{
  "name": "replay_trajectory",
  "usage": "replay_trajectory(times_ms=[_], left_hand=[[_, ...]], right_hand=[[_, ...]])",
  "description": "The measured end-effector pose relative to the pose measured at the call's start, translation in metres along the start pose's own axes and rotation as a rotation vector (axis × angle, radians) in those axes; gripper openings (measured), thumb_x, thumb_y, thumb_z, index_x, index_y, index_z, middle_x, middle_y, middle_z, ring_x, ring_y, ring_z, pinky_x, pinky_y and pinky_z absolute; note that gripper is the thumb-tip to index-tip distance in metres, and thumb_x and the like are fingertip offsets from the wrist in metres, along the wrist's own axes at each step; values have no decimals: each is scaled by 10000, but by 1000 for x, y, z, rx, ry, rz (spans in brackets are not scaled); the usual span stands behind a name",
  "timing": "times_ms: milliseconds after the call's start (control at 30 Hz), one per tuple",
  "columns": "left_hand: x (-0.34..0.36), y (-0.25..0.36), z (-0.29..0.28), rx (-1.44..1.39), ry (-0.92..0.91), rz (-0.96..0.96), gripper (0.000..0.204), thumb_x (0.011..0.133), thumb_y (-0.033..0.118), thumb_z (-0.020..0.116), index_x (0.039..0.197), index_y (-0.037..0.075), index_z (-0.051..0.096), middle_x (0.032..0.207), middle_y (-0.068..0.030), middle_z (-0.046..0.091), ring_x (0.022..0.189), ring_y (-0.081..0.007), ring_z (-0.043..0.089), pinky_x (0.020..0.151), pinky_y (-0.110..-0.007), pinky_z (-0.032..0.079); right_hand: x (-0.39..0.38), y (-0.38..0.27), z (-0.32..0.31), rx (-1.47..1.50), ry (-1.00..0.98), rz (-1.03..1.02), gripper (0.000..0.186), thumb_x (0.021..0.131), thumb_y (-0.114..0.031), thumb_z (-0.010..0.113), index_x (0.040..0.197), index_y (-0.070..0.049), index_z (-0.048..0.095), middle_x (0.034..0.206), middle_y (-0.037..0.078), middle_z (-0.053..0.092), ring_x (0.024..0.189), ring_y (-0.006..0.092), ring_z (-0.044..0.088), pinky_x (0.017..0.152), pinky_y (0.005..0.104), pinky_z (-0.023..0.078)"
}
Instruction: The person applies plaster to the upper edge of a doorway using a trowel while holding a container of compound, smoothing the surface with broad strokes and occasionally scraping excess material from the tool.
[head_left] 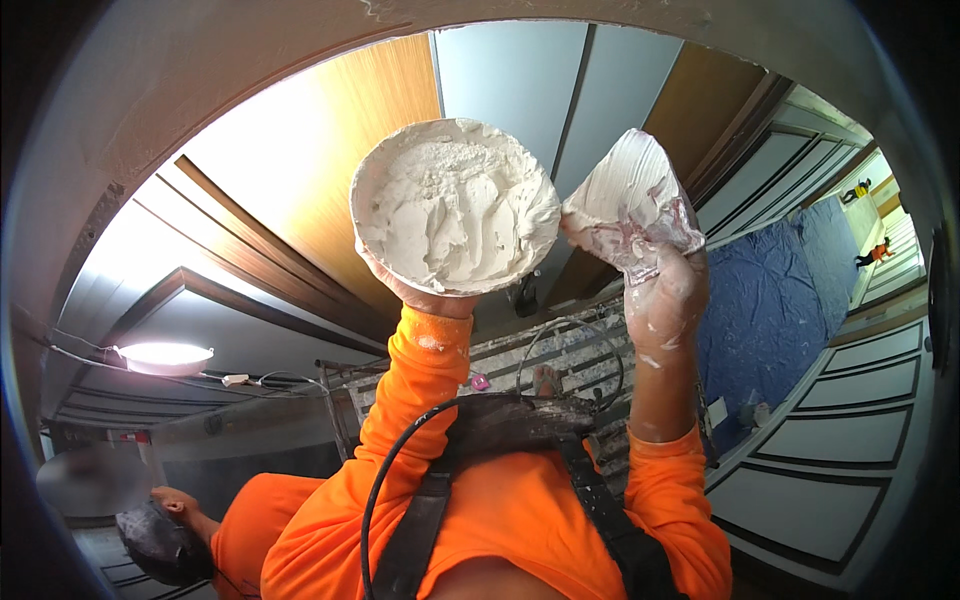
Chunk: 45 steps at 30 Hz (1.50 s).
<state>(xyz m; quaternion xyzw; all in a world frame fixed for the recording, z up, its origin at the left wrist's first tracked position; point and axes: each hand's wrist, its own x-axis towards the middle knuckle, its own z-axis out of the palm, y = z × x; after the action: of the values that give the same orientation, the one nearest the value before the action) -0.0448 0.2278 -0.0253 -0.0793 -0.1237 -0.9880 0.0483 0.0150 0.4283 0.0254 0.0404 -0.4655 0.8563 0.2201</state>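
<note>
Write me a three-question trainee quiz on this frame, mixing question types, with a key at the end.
1. Which hand holds the round, paste-smeared container filled with white paste?
2. True or false: the right hand is empty.
3. Fill in: the wrinkled blue sheet lies toward the ____ side of the picture.

Key:
1. The left hand.
2. False; the right hand holds a flat, fan-shaped tool coated in white paste.
3. Right.

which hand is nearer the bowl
Left: the left hand holds the bowl from below; the right hand is apart from it, to its right, gripping a scraper.
</note>
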Motion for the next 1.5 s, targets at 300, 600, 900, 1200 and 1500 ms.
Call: replay_trajectory(times_ms=[300,600,900,1200,1500], left_hand=[[-18,0,13,-162,-76,-133,755,870,651,377,1422,137,368,1421,-129,424,1278,-367,428,1055,-553,366],[-27,24,-2,-265,-214,62,713,889,591,387,1430,127,352,1385,-145,443,1283,-361,414,1068,-543,351],[-52,16,29,-216,-220,-15,950,688,583,531,1480,141,245,1437,-210,346,1268,-422,412,1027,-566,381],[-61,18,8,96,-79,41,900,729,605,511,1431,69,335,1420,-177,395,1247,-370,437,1037,-525,375],[-66,52,-16,-370,-107,-66,844,810,618,419,1430,54,330,1400,-183,430,1261,-355,452,1053,-497,381]], right_hand=[[-40,49,10,-877,-555,-1238,272,963,-241,448,1155,-123,600,1248,151,584,1146,355,567,941,514,442],[-6,-2,-36,-1038,-486,-717,319,856,-47,481,1125,-52,653,1174,163,635,1071,335,626,854,437,517],[-2,-58,80,-1841,-907,-240,410,687,45,481,1045,-24,670,975,178,681,839,322,668,771,368,527],[14,-31,139,-1794,-1459,136,305,609,-73,513,863,1,663,748,263,603,727,414,607,705,443,501],[43,-13,150,-1298,-1241,-278,347,740,-17,472,1023,58,658,921,147,690,806,188,647,751,248,498]])
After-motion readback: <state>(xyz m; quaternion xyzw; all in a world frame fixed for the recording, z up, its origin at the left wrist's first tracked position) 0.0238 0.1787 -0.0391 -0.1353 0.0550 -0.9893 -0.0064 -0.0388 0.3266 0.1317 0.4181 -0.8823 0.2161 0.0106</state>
